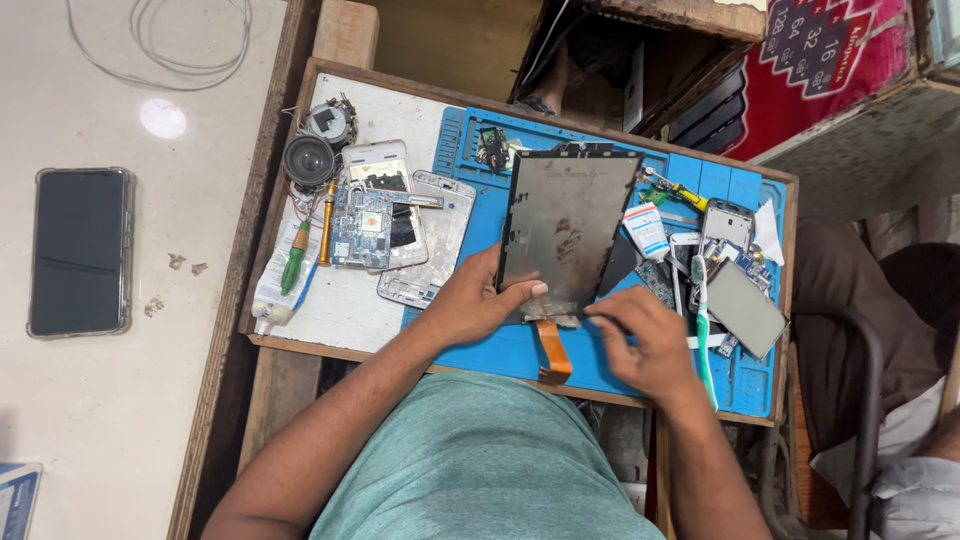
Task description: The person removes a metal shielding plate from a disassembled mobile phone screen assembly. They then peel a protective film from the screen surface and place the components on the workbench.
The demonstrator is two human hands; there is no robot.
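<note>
Item: grey display panel [565,225], flat rectangle, lying at the centre of the blue work mat [600,355], long axis running 12 to 6 o'clock and tilted slightly. An orange ribbon cable [551,352] hangs from its 6 o'clock edge and curls toward you.

Left hand [470,300]: you grip the panel's 7 o'clock corner, thumb laid on the face, fingers wrapped behind the edge. Clamped on the panel.

Right hand [645,340]: at 5 o'clock of the panel, fingers curled and tips pinched at the bottom edge beside the ribbon's root. Whether they hold a scrap of foil or film or only press there, the view does not settle.

Handling, as a judgement: keep your left thumb flat rather than digging in, since the panel looks thin and likely to flex. Work your right fingertips low and close to the edge, and pull along the surface, not upward, so the ribbon is not creased or torn at its root.

Surroundings:
- 9 o'clock: opened phone body with blue circuit board [362,225]; round speaker [309,160]; green-handled screwdriver [291,268].
- 3 o'clock: toothbrush [702,320]; small loose screen [745,308]; white tube [647,230].
- Far 9 o'clock, on the pale counter [160,330]: dark phone [80,250], face up.
</note>
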